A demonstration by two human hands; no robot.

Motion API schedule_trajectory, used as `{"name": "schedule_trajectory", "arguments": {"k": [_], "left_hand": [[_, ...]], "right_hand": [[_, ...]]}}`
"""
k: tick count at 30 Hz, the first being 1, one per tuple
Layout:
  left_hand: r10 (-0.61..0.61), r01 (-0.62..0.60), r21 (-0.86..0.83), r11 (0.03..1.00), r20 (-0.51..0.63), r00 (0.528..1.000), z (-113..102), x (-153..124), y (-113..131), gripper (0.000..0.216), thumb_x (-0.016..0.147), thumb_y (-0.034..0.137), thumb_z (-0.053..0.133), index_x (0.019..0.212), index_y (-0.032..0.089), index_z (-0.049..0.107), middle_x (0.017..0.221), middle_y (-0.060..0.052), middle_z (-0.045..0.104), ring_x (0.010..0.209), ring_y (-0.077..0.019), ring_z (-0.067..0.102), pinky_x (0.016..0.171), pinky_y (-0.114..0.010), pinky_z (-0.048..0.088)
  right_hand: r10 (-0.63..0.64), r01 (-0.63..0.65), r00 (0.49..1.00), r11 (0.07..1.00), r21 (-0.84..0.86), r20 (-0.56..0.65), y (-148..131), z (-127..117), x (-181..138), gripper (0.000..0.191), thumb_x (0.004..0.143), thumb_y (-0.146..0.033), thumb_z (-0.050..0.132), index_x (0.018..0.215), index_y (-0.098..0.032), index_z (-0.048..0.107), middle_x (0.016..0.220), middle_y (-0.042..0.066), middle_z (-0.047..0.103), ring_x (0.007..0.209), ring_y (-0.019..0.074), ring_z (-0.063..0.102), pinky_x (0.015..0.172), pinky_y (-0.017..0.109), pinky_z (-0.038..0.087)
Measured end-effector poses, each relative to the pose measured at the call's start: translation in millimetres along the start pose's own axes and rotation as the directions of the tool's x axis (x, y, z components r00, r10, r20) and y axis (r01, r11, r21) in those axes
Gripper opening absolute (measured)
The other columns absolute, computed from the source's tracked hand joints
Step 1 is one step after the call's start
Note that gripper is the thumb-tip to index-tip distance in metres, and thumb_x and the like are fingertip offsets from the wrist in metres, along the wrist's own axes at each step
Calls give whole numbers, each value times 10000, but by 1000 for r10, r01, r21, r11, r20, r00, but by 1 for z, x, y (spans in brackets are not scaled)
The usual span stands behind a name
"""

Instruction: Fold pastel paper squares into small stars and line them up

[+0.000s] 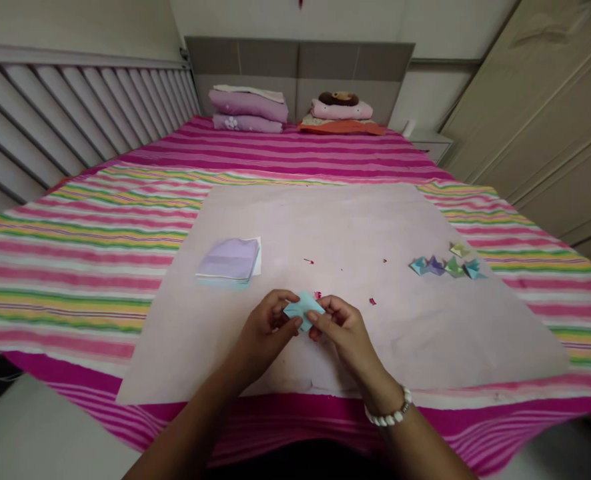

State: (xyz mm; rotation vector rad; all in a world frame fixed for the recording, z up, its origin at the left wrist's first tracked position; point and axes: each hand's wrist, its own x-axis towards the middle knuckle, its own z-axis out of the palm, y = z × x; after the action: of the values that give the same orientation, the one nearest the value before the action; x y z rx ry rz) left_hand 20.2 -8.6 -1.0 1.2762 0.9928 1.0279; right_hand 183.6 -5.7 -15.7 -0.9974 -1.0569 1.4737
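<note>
Magenta-striped bed [295,150]: topped by a multicoloured cloth [85,280], over which the pale sheet is laid.
Pale sheet [415,353]: spread out as a work surface.
Left hand [268,323]: nearly closed above the sheet's near part; the paper's left side is pinched between thumb and curled fingers.
Right hand [344,328]: likewise nearly closed, just beside it; the paper's right side is gripped, the thumb laid over its face, some fingers hidden behind.
Paper stack [229,260]: left, with a lilac square uppermost, on the sheet's left side.
Folded paper shapes [454,268]: five, grouped at the sheet's right side in blue, purple, green and yellow.
Light-blue paper [303,307]: held up by both hands over the middle of the sheet's near part. A folding or shaping step is judged to be in hand; edges kept aligned and creases firmly pressed would be called for.
Red scraps [372,301]: scattered about the sheet's middle.
</note>
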Motion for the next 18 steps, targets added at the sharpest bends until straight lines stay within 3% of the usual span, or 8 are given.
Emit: {"name": "schedule_trajectory", "arguments": {"k": [3,5,7,9,12,18], "left_hand": [[-6,5,-20,1000,-44,999,3,2,-3,539,753,273,703,1229,213,458,758,26,623,656,-118,561,630,-252,432],[-44,40,-78,996,-48,998,5,4,-3,455,721,309,730,1124,190,555,758,13,634,695,-130,578,660,-260,439],[-101,95,-113,989,-51,994,7,5,-3,275,691,348,745,860,156,644,728,2,634,704,-136,573,674,-263,438],[-146,139,-101,985,-75,986,8,6,-3,251,676,373,748,675,144,645,659,5,612,668,-130,544,659,-259,425],[-152,149,-39,988,-116,982,6,5,-2,280,695,401,723,601,150,643,586,19,561,622,-123,495,622,-252,393],[-99,105,105,989,-64,993,-3,5,1,332,801,436,602,623,161,656,596,9,549,643,-142,498,643,-270,398]], "right_hand": [[15,-15,1000,1000,-25,-16,1,2,0,250,700,-362,771,698,-169,612,511,-30,605,455,90,526,489,213,415],[7,-8,1000,1000,-23,-29,1,3,-1,251,694,-360,771,675,-171,608,505,-34,597,450,84,502,479,207,388],[1,-2,999,999,-36,-43,1,5,-1,249,686,-354,775,659,-171,608,492,-40,579,450,83,486,474,207,369],[-2,-1,998,999,-54,-56,1,6,-1,252,678,-350,778,638,-172,605,485,-43,567,450,85,475,470,209,356],[-3,-1,998,998,-58,-58,1,6,-1,257,674,-350,777,607,-173,603,489,-36,570,459,91,479,472,214,355],[2,-2,1000,999,-53,-4,-4,-2,0,211,723,-354,744,646,-173,665,523,-11,619,502,112,531,531,239,416]]}}
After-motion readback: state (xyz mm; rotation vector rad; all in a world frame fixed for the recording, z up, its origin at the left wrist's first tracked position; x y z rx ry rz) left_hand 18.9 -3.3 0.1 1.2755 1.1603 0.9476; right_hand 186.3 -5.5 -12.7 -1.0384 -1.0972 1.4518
